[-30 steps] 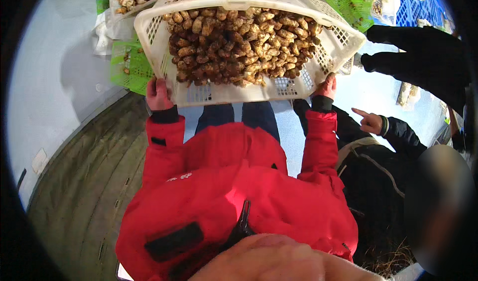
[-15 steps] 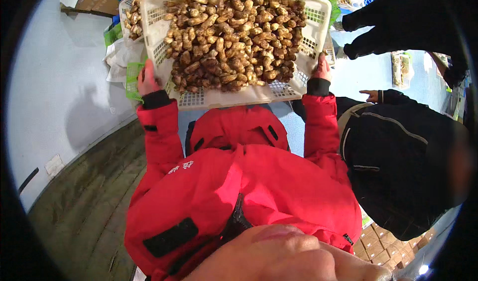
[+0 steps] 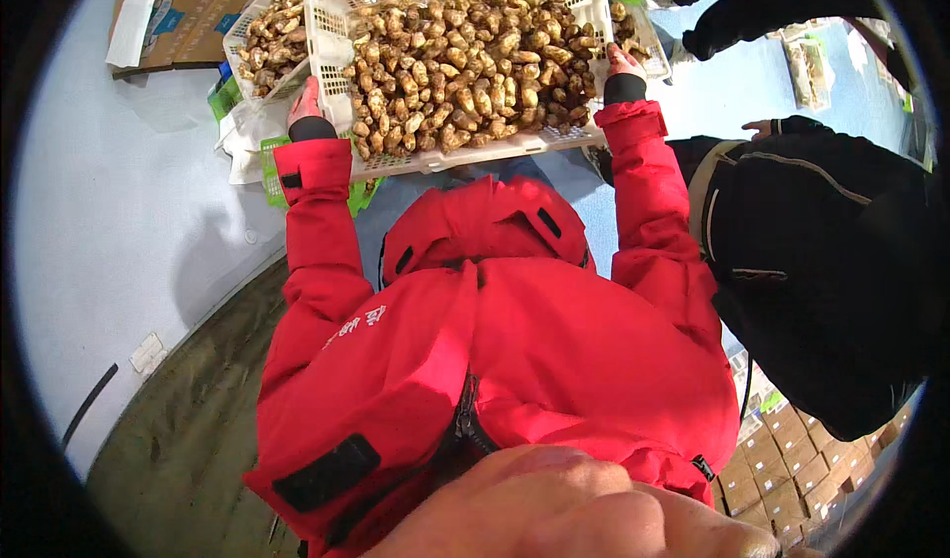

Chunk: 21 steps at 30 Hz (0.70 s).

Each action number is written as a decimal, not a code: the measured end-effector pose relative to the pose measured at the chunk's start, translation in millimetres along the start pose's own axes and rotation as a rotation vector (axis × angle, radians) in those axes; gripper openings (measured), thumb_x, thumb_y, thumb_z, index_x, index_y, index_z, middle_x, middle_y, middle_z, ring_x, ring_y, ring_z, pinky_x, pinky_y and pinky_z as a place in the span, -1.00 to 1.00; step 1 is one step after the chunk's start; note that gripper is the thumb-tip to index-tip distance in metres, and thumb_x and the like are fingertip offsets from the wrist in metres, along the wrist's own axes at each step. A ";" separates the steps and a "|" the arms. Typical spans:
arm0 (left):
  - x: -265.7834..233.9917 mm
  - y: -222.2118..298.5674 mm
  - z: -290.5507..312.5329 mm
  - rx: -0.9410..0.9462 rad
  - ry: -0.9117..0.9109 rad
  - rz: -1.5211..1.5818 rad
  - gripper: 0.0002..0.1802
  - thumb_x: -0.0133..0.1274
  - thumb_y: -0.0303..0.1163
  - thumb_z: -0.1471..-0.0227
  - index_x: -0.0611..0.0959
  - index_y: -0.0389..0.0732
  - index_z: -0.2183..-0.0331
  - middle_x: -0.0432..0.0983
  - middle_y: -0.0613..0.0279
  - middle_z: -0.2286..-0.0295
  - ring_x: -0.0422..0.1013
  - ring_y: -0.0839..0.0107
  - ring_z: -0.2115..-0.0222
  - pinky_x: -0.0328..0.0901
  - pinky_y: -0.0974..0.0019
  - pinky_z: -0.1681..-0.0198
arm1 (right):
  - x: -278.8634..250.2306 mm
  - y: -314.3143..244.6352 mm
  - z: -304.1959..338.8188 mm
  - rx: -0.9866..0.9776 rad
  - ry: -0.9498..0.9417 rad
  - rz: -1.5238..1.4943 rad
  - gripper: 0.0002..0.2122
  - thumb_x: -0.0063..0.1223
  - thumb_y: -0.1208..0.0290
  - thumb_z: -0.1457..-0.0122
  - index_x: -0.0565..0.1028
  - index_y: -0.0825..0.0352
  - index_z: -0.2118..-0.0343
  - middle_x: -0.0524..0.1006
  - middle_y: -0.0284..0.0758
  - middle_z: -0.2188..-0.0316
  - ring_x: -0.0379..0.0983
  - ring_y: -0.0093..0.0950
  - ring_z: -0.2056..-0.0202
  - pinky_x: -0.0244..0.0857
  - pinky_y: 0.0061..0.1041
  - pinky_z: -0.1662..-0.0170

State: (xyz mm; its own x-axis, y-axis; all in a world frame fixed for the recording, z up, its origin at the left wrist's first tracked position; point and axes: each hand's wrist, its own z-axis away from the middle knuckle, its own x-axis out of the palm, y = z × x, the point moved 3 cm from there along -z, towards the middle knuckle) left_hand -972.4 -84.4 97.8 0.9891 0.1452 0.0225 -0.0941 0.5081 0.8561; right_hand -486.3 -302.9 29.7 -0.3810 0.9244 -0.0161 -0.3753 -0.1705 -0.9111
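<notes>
A white plastic basket (image 3: 450, 157) with slotted walls is in front of me, heaped with stubby brown and cream mushrooms (image 3: 465, 73). At its left end my left hand (image 3: 305, 101) is closed on the rim, its fingers partly hidden by the basket wall. My right hand (image 3: 622, 62) grips the right end, with the thumb showing near the top edge. The basket is held between both hands, its near edge toward my body. What its underside rests on, if anything, is hidden.
Another white basket of mushrooms (image 3: 272, 44) stands at the far left, by a cardboard box (image 3: 183, 14). A green basket (image 3: 274, 170) shows below my left hand. On the right are a person in black (image 3: 811, 232) and a dark hand (image 3: 737, 9). Brown boxes (image 3: 787, 449) stand lower right.
The basket and both my hands have moved farther from me, and it looks smaller. More of the left basket and cardboard box shows. The dark hand sits higher in the picture.
</notes>
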 end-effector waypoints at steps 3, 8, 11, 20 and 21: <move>-9.8 -11.8 -14.0 -0.011 -0.109 0.225 -0.66 0.06 -0.23 0.14 0.55 -0.32 0.37 0.48 0.21 0.48 0.40 0.43 0.56 0.31 0.40 0.53 | 0.5 5.5 -5.5 0.087 -0.212 -0.096 -0.90 -0.02 0.54 0.06 0.48 0.34 0.43 0.42 -0.47 0.62 0.24 -0.66 0.64 0.10 -0.68 0.58; 29.3 -30.9 -11.6 -0.110 -0.252 0.323 -0.67 -0.03 -0.26 0.07 0.50 -0.32 0.30 0.48 0.17 0.44 0.43 0.34 0.51 0.35 0.32 0.47 | -30.2 11.4 -41.9 0.007 -0.069 -0.045 -0.90 0.05 0.47 0.08 0.47 0.32 0.46 0.41 -0.44 0.63 0.27 -0.60 0.63 0.19 -0.65 0.56; -8.8 -1.1 2.6 -0.049 -0.159 0.274 -0.67 -0.05 -0.25 0.07 0.50 -0.32 0.31 0.48 0.18 0.42 0.42 0.35 0.50 0.34 0.33 0.46 | 25.9 5.0 22.9 0.053 -0.072 -0.187 -0.90 0.07 0.44 0.08 0.47 0.31 0.48 0.41 -0.44 0.63 0.28 -0.60 0.63 0.21 -0.64 0.54; -45.5 -91.4 -20.4 -0.282 -0.060 0.124 -0.75 -0.10 -0.26 0.06 0.52 -0.23 0.41 0.43 0.30 0.55 0.34 0.41 0.59 0.26 0.37 0.50 | -28.7 100.4 -33.3 0.049 -0.179 0.370 -0.78 0.02 0.29 0.06 0.45 0.32 0.39 0.41 -0.42 0.59 0.27 -0.59 0.55 0.16 -0.61 0.45; -48.9 -110.2 -17.9 -0.304 -0.106 0.022 -0.77 -0.09 -0.26 0.07 0.52 -0.22 0.43 0.42 0.31 0.56 0.32 0.41 0.59 0.25 0.36 0.48 | -37.9 111.2 -29.7 0.044 -0.175 0.506 -0.77 0.01 0.30 0.04 0.45 0.31 0.35 0.43 -0.40 0.55 0.31 -0.55 0.49 0.20 -0.59 0.39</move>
State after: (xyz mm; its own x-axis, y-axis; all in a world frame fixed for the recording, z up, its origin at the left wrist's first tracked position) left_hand -1012.5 -132.3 -6.9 0.9913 0.0776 0.1065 -0.1289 0.7386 0.6618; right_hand -488.5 -346.7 -83.2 -0.6575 0.6526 -0.3765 -0.1418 -0.5980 -0.7889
